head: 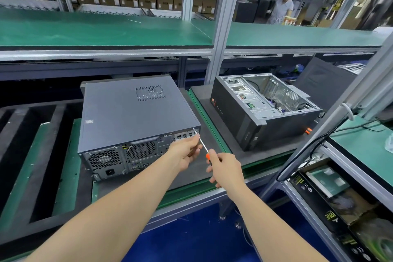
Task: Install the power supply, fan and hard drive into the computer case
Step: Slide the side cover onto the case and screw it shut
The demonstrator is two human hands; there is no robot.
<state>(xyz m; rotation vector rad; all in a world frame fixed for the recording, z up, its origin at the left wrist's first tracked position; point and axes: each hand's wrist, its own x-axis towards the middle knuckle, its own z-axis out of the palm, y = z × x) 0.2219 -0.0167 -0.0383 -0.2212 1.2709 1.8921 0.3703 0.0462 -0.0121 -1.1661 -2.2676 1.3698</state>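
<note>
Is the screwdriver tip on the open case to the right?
No: the tip of the screwdriver sits at the rear corner of the closed grey case, not the open case.

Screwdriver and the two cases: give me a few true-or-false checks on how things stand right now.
1. The screwdriver has its tip at the upper rear corner of the closed grey case. True.
2. The right hand grips the screwdriver's orange handle. True.
3. The left hand lies flat on top of the grey case. False: it is behind the case, pinching the screwdriver's shaft.
4. The black case to the right has its side panel fitted. False: it lies open side up, and its bare metal interior shows.
</note>
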